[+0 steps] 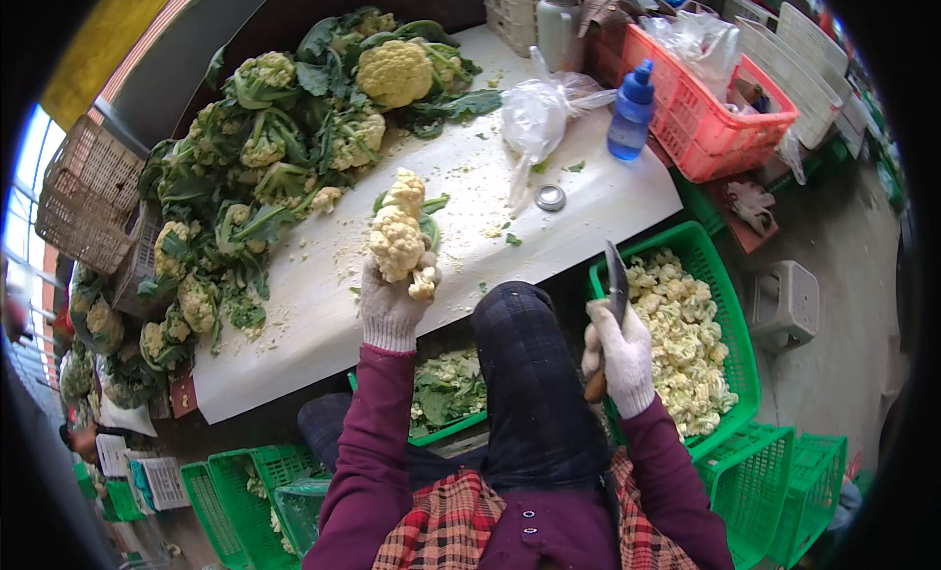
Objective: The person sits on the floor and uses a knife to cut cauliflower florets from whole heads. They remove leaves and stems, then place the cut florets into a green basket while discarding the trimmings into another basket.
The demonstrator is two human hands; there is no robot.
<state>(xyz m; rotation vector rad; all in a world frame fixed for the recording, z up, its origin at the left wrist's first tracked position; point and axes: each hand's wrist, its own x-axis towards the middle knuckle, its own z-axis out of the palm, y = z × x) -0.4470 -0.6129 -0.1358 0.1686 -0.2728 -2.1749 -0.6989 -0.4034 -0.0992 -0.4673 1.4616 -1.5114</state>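
My left hand (pixel 397 298), in a pale knit glove, grips a cauliflower piece (pixel 397 239) above the white table surface (pixel 456 276). A few green leaves show behind the florets. In my right hand (pixel 621 349), also gloved, is a knife (pixel 616 276) with its dark blade pointing up and away from me. The lower end of its wooden handle shows below my fingers. Just right of that hand, a green plastic basket (pixel 746 364) holds many cut cauliflower florets (pixel 680 327).
Leafy cauliflower heads (pixel 272 143) are heaped at the table's left and back. A plastic bag (pixel 533 118), blue bottle (pixel 631 114) and round metal lid (pixel 550 197) stand rightward. Beyond is a red crate (pixel 706 140). Leaf trimmings (pixel 448 393) fill a basket below; a stool (pixel 785 305) stands right.
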